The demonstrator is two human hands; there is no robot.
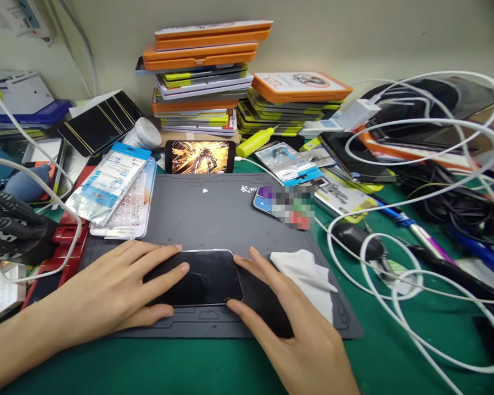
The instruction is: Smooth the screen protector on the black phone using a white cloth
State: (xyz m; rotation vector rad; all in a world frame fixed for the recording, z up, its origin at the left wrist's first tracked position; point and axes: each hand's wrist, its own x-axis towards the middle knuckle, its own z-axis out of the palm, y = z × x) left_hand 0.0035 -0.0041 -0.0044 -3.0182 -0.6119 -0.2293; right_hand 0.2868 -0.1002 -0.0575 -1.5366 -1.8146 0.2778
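Hands sit apart, the left hand [111,291] spread over the dark phone [209,280] at lower centre, the right hand [304,329] bracketing its right corners. Uneven pressure could skid it across the grey mat [189,211], though how firmly either bears is hard to tell.

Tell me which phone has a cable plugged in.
The lit phone at the far edge of the mat: a white plug enters its right end. The dark phone nearest the camera and the colourful phone show none.
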